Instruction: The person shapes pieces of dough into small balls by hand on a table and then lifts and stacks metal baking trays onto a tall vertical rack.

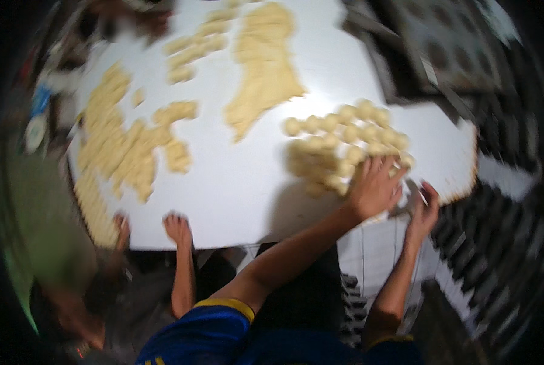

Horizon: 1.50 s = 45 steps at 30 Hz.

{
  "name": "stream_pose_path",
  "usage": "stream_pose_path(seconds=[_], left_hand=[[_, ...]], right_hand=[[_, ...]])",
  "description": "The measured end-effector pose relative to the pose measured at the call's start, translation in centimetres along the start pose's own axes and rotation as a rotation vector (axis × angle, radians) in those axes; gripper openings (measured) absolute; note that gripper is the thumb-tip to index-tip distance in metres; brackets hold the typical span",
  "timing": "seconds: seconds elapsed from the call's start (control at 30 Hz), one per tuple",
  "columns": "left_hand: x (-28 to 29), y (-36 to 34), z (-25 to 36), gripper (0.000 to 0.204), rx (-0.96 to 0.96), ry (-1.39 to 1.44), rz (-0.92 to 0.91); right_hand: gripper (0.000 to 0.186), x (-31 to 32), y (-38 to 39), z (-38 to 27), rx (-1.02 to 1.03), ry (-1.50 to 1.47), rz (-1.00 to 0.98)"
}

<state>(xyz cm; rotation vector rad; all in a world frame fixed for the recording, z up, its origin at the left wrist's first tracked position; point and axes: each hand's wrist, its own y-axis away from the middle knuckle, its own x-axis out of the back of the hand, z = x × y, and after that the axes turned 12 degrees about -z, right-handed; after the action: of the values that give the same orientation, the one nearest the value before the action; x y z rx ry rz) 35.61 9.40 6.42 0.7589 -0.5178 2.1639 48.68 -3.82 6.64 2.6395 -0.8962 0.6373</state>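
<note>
My left hand (375,190) reaches palm down over the near right part of a cluster of pale yellow dough balls (349,134). Its fingers are stretched out and spread, touching or just above the nearest balls. What lies under the palm is hidden. Beside it to the right, my right hand (425,212) is at the table's near edge, fingers loosely bent and apart, with nothing visible in them. My left arm casts a shadow across the balls on the cluster's left side.
On the white table (241,194) lie a large flat sheet of dough (263,61), many dough pieces (117,140) at left and rows of pieces (202,39) farther back. Dark metal trays (448,48) stand at the far right. Another person's hand (177,228) rests at the near left edge.
</note>
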Motion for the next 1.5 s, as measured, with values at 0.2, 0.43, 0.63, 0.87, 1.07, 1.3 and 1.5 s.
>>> stream_pose_path(seconds=[0.2,0.43,0.63,0.87,1.07,1.3,1.5], left_hand=[[10.6,15.8,-9.4,0.032,0.512,0.083,0.353],[23.1,28.8,-20.8,0.041,0.963,0.058,0.917],[27.2,29.4,-26.3,0.057,1.081,0.301,0.69],[29.0,29.5,-28.3,0.036,1.143,0.421,0.446],[28.1,29.2,-27.0,0.022,0.55,1.09,0.912],[26.9,28.3,-25.4,0.024,0.8,1.179,1.037],[21.1,30.4,-18.1,0.026,0.964,1.181,1.133]], right_hand=[[0.019,-11.8,0.4,-10.9,0.148,-0.094,-0.401],[0.033,-33.0,0.6,-20.6,0.37,-0.188,-1.051],[0.046,-46.7,1.1,-22.3,0.606,0.239,-1.047],[0.04,-49.2,1.5,-23.9,0.545,0.477,-1.186],[0.032,-49.0,1.7,-22.1,0.219,-0.119,-1.212],[0.033,-47.9,3.5,-22.5,0.067,-0.251,-1.151],[0.028,-40.6,8.0,-16.8,0.007,-0.219,-1.2]])
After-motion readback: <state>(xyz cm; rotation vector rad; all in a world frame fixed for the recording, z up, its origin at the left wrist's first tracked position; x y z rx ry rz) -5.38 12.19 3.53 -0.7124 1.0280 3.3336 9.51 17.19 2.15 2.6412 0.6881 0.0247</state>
